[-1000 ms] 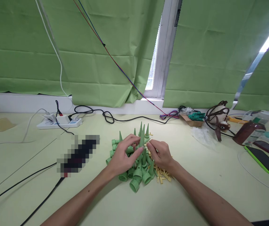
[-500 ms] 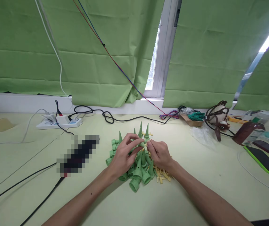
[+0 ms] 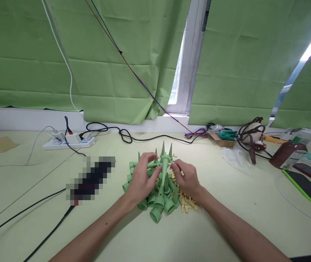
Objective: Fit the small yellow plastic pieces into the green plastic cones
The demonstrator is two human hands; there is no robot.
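Observation:
A heap of green plastic cones (image 3: 158, 203) lies in the middle of the pale table (image 3: 172, 240), with several small yellow pegs (image 3: 188, 204) scattered at its right side. My left hand (image 3: 141, 180) is curled over the heap and pinches one green cone (image 3: 164, 163), which now points wide end up. My right hand (image 3: 185, 177) is closed in a pinch right beside that cone's mouth; what its fingertips hold is too small to make out, perhaps a yellow peg.
A power strip (image 3: 68, 141) and black cables (image 3: 122, 135) lie at the back left. A blurred dark object (image 3: 90, 180) sits left of the heap. At the right are a brown strap bundle (image 3: 250, 136), a brown bottle (image 3: 286, 153) and a green-edged tablet (image 3: 305, 187).
The cone in my left hand has been turned over, from tip up to wide end up. My right hand has stayed close beside it.

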